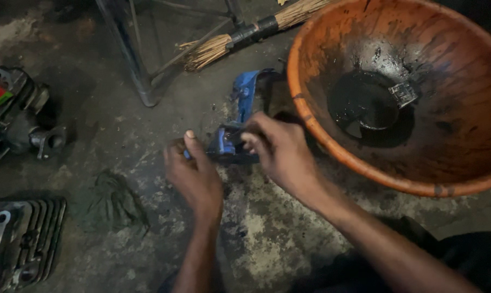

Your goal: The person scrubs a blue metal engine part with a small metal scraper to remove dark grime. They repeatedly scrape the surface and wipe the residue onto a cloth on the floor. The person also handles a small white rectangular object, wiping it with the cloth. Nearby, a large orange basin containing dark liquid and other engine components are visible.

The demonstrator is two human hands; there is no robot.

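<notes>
In the middle of the frame, the left hand (pixel 194 173) and right hand (pixel 278 149) both grip a small blue metal part (pixel 226 144), half hidden by fingers. Right of it sits a round orange bowl (pixel 332 146), greasy with black oil, its edge cut off.

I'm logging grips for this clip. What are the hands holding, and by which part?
Both hands hold a small blue metal part: the left hand at its left end, the right hand pinching its right end.

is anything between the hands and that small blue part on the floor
Nothing visible. The left hand and right hand both already touch the blue part from either side, just left of the orange basin; the dark rag lies off to the left, apart from them.
</notes>
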